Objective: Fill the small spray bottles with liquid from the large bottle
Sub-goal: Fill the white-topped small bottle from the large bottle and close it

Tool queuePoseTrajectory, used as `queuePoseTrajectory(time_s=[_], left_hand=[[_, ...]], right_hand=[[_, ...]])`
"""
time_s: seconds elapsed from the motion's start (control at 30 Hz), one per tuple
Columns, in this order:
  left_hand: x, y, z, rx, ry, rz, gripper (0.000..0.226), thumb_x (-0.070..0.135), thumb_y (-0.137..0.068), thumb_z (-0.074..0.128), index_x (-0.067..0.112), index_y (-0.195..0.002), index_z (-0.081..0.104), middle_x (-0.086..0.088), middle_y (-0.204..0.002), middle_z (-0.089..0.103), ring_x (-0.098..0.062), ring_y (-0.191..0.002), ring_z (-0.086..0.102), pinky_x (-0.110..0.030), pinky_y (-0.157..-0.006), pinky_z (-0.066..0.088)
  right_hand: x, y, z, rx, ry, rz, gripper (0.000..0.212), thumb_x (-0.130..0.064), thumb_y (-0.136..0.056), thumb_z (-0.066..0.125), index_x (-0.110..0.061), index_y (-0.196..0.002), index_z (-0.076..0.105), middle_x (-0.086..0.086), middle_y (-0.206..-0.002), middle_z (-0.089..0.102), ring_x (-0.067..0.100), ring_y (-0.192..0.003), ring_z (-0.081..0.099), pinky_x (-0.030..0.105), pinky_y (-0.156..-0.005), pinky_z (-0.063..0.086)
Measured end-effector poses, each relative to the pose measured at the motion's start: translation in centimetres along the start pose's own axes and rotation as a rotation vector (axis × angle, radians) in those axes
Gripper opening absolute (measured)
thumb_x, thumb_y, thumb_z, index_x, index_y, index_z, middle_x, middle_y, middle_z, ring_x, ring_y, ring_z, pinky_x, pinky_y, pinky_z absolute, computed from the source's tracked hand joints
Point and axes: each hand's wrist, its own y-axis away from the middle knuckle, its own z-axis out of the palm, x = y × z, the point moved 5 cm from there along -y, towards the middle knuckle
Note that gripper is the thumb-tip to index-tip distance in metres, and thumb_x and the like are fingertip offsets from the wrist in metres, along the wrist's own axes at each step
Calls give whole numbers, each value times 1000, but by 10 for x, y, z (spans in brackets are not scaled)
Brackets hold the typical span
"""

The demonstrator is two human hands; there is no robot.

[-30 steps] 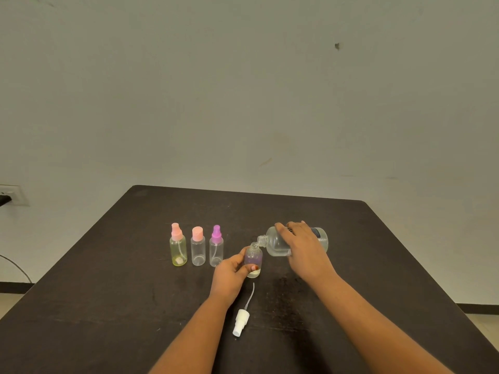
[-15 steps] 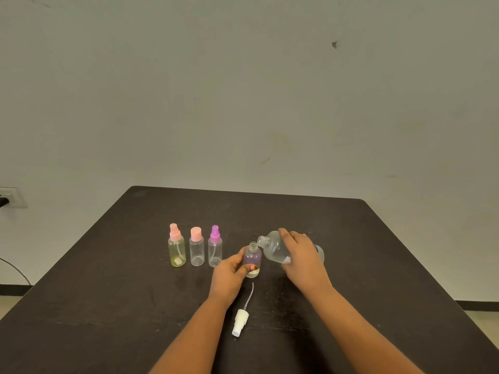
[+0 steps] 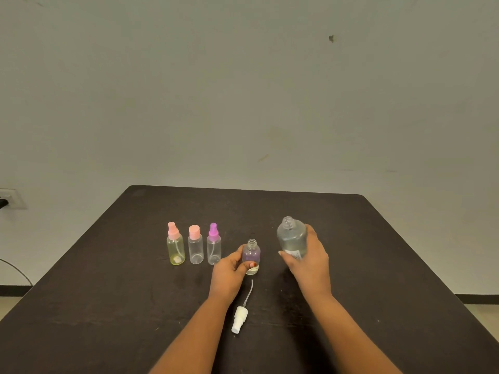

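My left hand (image 3: 229, 271) grips a small purple-tinted bottle (image 3: 251, 255) that stands uncapped on the black table (image 3: 108, 306), with a little liquid at its bottom. My right hand (image 3: 307, 261) holds the large clear bottle (image 3: 291, 236) upright and uncapped, to the right of the small one and apart from it. A white spray head with its tube (image 3: 241, 314) lies on the table between my forearms. Three capped small bottles stand in a row at the left: yellow with pink sprayer (image 3: 175, 245), clear with pink cap (image 3: 195, 248), clear with purple sprayer (image 3: 213, 245).
A pale wall rises behind the table's far edge. A wall socket (image 3: 9, 198) with a black plug and a cable sits at the far left.
My right hand has swung the large bottle from tilted, mouth at the small bottle's neck, back to upright and moved it to the right. My left hand has stayed on the small bottle.
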Motion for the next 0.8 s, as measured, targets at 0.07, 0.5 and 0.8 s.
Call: queuePoseTrajectory(time_s=[0.07, 0.5, 0.8], left_hand=[[1, 1, 0, 4, -12, -8, 49, 12, -87, 62, 16, -134, 49, 9, -122, 60, -2, -114, 51, -15, -95, 36], [3, 3, 1, -7, -32, -37, 49, 13, -88, 61, 17, -135, 47, 9, -122, 59, 1, -111, 48, -14, -93, 35], [6, 5, 0, -11, -43, -39, 49, 12, -89, 60, 16, -136, 46, 16, -116, 55, 3, -108, 47, -12, -92, 35]], right_hand=[[4, 1, -2, 26, -43, 43, 76, -23, -72, 79, -17, -136, 38, 1, -128, 52, 18, -118, 49, 25, -94, 41], [27, 3, -5, 85, -131, 165, 85, -29, -71, 79, -12, -140, 32, 6, -136, 47, 22, -125, 44, 35, -102, 40], [5, 20, -8, 174, 25, 94, 102, -37, -76, 73, -12, -148, 5, 10, -154, 14, 25, -141, 19, 36, -111, 27]])
